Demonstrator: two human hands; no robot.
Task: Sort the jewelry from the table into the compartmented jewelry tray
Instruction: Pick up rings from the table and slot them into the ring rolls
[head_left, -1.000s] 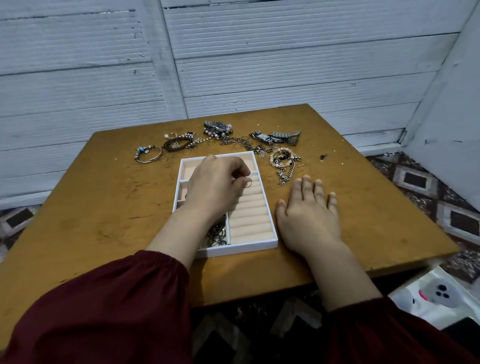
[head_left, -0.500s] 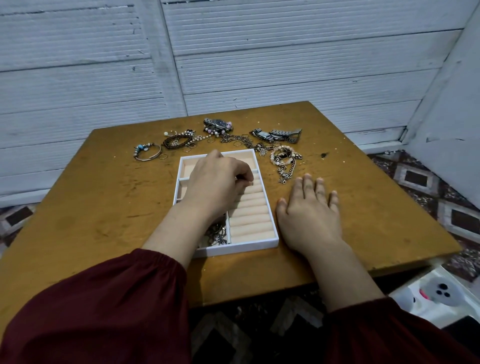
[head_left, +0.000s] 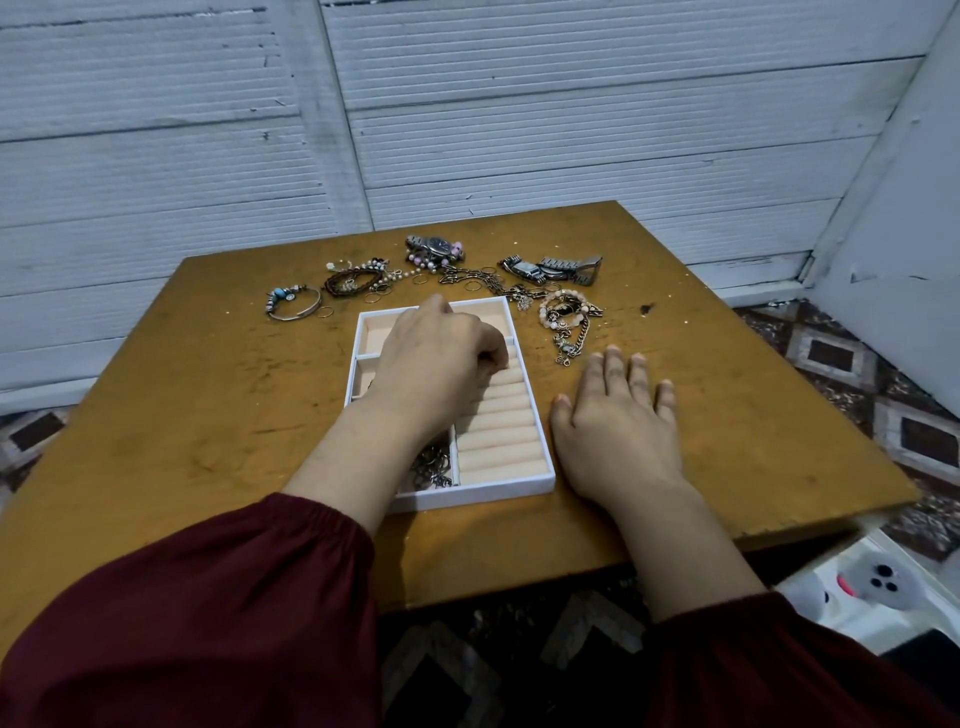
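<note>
Peach velvet lines the white jewelry tray (head_left: 524, 486), which sits mid-table (head_left: 208, 415), closer to the near edge than the far one. My left hand (head_left: 441, 364) hangs over the tray's far half with the fingers curled in. Their tips are tucked down at the far end of the ring rolls (head_left: 498, 431). My own knuckles hide whether they pinch anything, so I cannot tell. My right hand (head_left: 618, 421) lies flat on the table just beside the tray's right wall, fingers straight and a little apart, holding nothing.

A tangle of thin chains (head_left: 431, 467) lies in the tray's near left compartment, partly under my left wrist. The other jewelry is strung along the far edge of the table, beyond the tray:
- a bangle with blue beads (head_left: 293, 304) toward the far left corner
- a dark braided bracelet (head_left: 353, 280) next to it
- a watch (head_left: 436, 247) near the middle
- a second watch (head_left: 550, 267) toward the far right corner
- a pale beaded bracelet (head_left: 563, 312) just off the tray's far right corner

Small loose rings (head_left: 376, 296) lie among them.
</note>
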